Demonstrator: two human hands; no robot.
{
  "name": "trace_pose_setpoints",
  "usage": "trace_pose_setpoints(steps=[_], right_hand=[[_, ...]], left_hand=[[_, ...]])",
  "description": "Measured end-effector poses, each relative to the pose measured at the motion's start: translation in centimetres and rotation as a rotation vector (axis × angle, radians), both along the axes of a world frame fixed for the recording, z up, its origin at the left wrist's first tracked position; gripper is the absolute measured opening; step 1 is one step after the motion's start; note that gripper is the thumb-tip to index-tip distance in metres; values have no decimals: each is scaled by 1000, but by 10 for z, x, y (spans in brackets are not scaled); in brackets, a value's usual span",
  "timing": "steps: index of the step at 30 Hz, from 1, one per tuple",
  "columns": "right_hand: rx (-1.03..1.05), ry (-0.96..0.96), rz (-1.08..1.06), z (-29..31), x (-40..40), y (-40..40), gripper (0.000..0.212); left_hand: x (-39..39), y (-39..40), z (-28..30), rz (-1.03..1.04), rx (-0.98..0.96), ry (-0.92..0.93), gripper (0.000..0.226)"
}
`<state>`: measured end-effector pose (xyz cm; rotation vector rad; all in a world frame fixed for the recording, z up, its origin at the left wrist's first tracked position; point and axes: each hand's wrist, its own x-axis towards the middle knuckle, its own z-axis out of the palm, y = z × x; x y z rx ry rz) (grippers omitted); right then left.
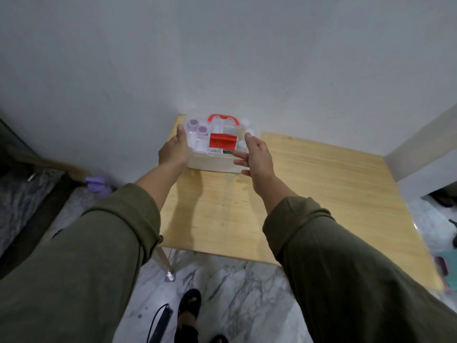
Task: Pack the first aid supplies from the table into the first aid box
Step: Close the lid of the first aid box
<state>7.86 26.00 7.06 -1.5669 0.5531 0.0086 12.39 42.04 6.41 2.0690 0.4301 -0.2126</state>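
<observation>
A white first aid box (210, 165) with a red handle (223, 118) stands at the far left corner of the wooden table (309, 194), against the wall. Its top tray holds two purple-capped jars (197, 127), small white containers and a red packet (222, 141). My left hand (174, 149) lies flat against the box's left side. At the box's right side is my right hand (256, 154), fingers spread, touching or nearly touching it. White bottles (247, 127) show behind the box on the right; whether they are in the box or on the table, I cannot tell.
The wall runs right behind the box. A white ledge (420, 149) borders the table's right side. Below is a marble floor (235, 288) with my sandalled foot (189, 303), a black cable and a purple object (96, 185) by the wall.
</observation>
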Motion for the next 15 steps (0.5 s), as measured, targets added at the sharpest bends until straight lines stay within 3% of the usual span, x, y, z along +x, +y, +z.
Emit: trace_pose_setpoints(steps=[6, 15], right_hand=[[-69, 14, 59, -8, -5, 8, 49], [-570, -56, 228, -26, 3, 4, 44]], left_hand=[[-6, 4, -13, 14, -88, -24, 61], [-11, 11, -18, -167, 40, -205, 40]])
